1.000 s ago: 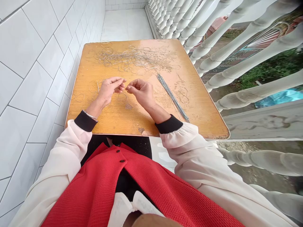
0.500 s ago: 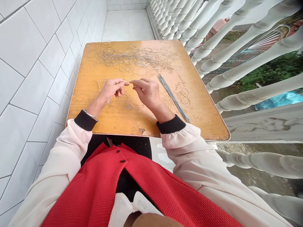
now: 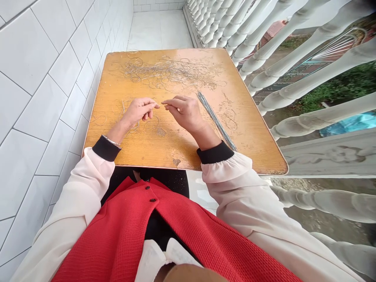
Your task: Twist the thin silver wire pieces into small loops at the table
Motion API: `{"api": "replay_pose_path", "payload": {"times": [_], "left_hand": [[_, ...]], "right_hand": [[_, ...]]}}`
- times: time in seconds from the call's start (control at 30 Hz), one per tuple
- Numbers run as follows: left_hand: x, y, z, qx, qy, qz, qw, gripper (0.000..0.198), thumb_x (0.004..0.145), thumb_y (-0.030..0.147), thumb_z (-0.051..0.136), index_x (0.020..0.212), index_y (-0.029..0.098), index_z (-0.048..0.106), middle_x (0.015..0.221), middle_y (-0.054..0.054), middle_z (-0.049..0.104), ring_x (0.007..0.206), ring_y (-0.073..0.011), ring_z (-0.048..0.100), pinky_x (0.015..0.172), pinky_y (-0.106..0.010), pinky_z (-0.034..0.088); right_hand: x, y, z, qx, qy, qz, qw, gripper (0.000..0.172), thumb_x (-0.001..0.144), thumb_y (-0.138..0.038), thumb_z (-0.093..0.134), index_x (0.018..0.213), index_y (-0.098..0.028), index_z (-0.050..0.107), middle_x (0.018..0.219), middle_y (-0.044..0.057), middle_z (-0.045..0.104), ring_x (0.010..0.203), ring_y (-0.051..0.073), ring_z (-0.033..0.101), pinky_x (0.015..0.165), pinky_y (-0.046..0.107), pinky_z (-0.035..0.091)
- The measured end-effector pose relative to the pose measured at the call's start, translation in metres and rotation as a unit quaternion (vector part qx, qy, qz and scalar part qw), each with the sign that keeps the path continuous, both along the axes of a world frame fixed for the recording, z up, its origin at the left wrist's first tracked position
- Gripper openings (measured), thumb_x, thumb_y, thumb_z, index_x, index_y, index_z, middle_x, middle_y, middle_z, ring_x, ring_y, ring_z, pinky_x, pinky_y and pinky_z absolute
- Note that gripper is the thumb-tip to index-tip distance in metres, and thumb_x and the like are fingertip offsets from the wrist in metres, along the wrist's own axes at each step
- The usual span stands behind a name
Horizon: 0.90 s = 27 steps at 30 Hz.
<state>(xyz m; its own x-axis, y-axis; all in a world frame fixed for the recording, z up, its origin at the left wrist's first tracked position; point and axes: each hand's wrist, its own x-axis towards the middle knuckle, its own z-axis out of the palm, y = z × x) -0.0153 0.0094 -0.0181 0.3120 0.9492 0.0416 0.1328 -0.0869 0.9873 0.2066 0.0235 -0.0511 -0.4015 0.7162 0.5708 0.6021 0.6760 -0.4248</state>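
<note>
My left hand (image 3: 140, 110) is closed in a pinch, thumb against the forefinger, above the left middle of a wooden table. Facing it, almost tip to tip, my right hand (image 3: 185, 111) pinches too. What lies between the fingertips is very fine and barely shows; it looks like a thin wire. Behind and below the left hand, a few loose wires (image 3: 123, 105) lie on the tabletop. To the right of my right hand rests a straight bundle of grey wires (image 3: 216, 118), its near end close to my sleeve.
A tangle of thin curly wires (image 3: 164, 69) spreads over the far part of the table (image 3: 141, 152). One bent wire loop (image 3: 231, 119) lies right of the bundle. A white tiled wall (image 3: 38, 90) runs along the left, a white balustrade (image 3: 282, 86) along the right.
Both hands keep their pinch at nearly the same place. My right wrist and forearm have shifted slightly right. The view has moved a little; wires and bundle lie as before.
</note>
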Motion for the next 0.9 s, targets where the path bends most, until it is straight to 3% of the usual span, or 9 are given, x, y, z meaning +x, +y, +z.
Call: {"api": "replay_pose_path", "payload": {"times": [0.33, 0.63, 0.8, 0.9], "left_hand": [[0.001, 0.000, 0.000, -0.008, 0.005, -0.001, 1.000, 0.018, 0.100, 0.012, 0.062, 0.084, 0.012, 0.071, 0.052, 0.005, 0.061, 0.039, -0.0013, 0.046, 0.047, -0.015, 0.034], [0.002, -0.002, 0.002, 0.013, 0.038, -0.006, 0.999, 0.017, 0.097, 0.012, 0.068, 0.080, 0.013, 0.072, 0.045, 0.007, 0.052, 0.040, -0.0019, 0.039, 0.048, -0.018, 0.029], [0.008, -0.004, -0.002, 0.001, 0.013, -0.010, 1.000, 0.026, 0.101, 0.024, 0.067, 0.078, 0.014, 0.072, 0.043, 0.007, 0.048, 0.039, -0.0026, 0.036, 0.049, -0.019, 0.027], [0.009, -0.006, -0.001, -0.009, -0.002, -0.011, 1.000, 0.024, 0.100, 0.020, 0.066, 0.078, 0.014, 0.072, 0.042, 0.008, 0.046, 0.039, -0.0025, 0.035, 0.050, -0.019, 0.027]], "right_hand": [[0.000, 0.001, -0.001, -0.003, 0.004, -0.037, 0.999, 0.025, 0.103, -0.033, 0.054, 0.094, -0.024, 0.076, 0.092, 0.009, 0.076, 0.084, 0.023, 0.068, 0.080, 0.037, 0.054], [-0.005, -0.004, 0.003, 0.008, -0.023, -0.001, 1.000, 0.024, 0.104, -0.031, 0.055, 0.100, -0.024, 0.077, 0.097, 0.008, 0.077, 0.090, 0.024, 0.070, 0.086, 0.041, 0.056], [-0.008, -0.007, 0.005, 0.020, -0.023, 0.015, 0.999, 0.028, 0.106, -0.032, 0.052, 0.098, -0.026, 0.079, 0.095, 0.007, 0.077, 0.087, 0.023, 0.070, 0.085, 0.041, 0.056], [-0.006, -0.006, 0.003, 0.038, -0.041, 0.017, 0.998, 0.032, 0.108, -0.033, 0.048, 0.098, -0.026, 0.078, 0.092, 0.007, 0.077, 0.087, 0.024, 0.069, 0.085, 0.041, 0.056]]}}
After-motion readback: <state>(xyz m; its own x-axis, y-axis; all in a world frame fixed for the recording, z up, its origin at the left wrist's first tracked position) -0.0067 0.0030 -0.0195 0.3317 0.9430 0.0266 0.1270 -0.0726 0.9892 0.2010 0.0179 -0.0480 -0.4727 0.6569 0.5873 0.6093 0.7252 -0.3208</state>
